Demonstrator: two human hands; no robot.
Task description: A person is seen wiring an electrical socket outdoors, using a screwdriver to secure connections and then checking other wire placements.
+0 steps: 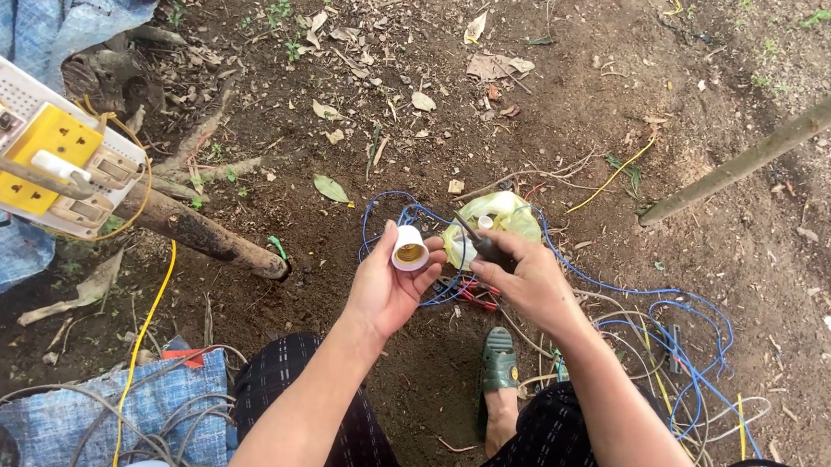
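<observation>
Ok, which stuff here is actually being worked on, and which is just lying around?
In hand:
left hand holding white lamp socket
right hand holding dark tool

Lying about:
blue wires
white board with yellow sockets
plastic bag
blue tarp
dry leaves

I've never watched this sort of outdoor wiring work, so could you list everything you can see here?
Lamp socket: one, white with a brass inside, held in the left hand.
Dark-handled tool: one, black, gripped in the right hand.
Plastic bag: one, pale green, on the soil behind the right hand.
Blue wires: a tangle, on the ground at right.
Switchboard: one, white with a yellow socket plate, far left.
Yellow wire: one, running down from the board.
Branch: one, brown, beside the board.
Sandal: one, green, on the foot.
Left hand: one, centre.
Right hand: one, centre right.
</observation>
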